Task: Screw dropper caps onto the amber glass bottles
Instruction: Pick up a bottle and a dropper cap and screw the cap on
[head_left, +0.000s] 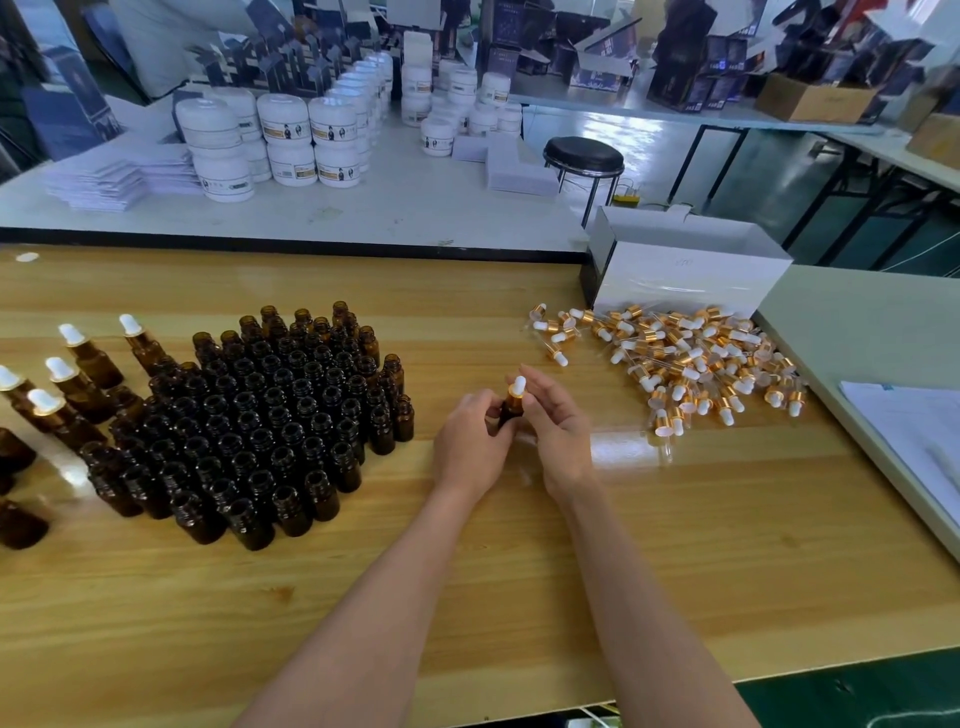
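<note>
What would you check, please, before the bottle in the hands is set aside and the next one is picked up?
1. Grip: the left hand holds the small amber glass bottle: ok.
2. Cap: the right hand pinches the white-bulbed, gold-collared dropper cap sitting on that bottle: ok.
3. Tightness: whether the cap is screwed fully home: cannot tell.
4. Supply: the pile of loose dropper caps lies on the light wooden table, to the right: ok.
5. Next bottle: the block of open amber bottles stands to the left: ok.
6. Finished row: the capped bottles stand at the far left: ok.
</note>
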